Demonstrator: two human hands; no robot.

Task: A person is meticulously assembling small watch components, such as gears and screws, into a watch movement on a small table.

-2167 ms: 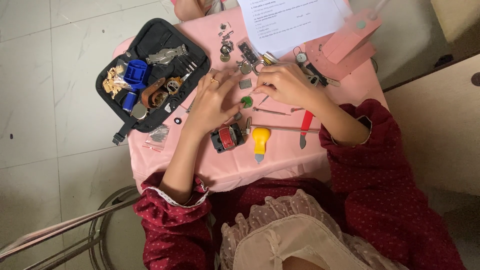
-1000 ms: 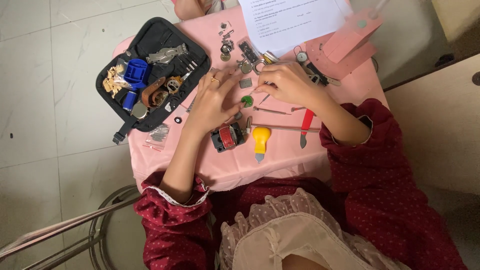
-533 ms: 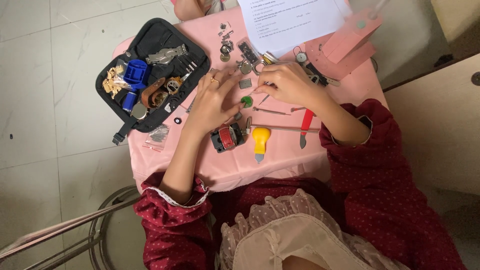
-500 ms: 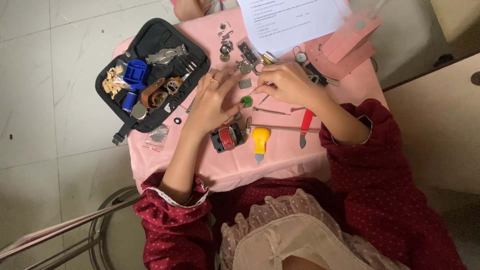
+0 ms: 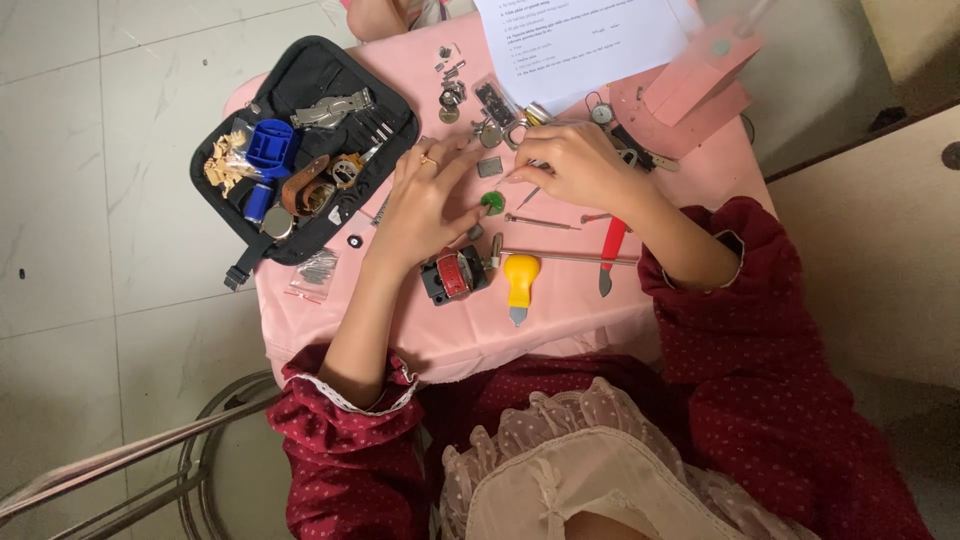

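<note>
Right hand (image 5: 572, 165) pinches a thin tool just above the green disc (image 5: 493, 201); left hand (image 5: 425, 205) rests open, fingertips at the disc. Risk — a slip could flick loose screws off the pink worktop (image 5: 560, 310).

White printed paper sheet (image 5: 585, 40) lies at the table's far edge, rectangular, black text lines. Pink cardboard box (image 5: 700, 85) just right of it, flap open. Small clear plastic bag (image 5: 310, 272) with dark bits at the near-left corner, below the black zip case (image 5: 300, 75).
</note>
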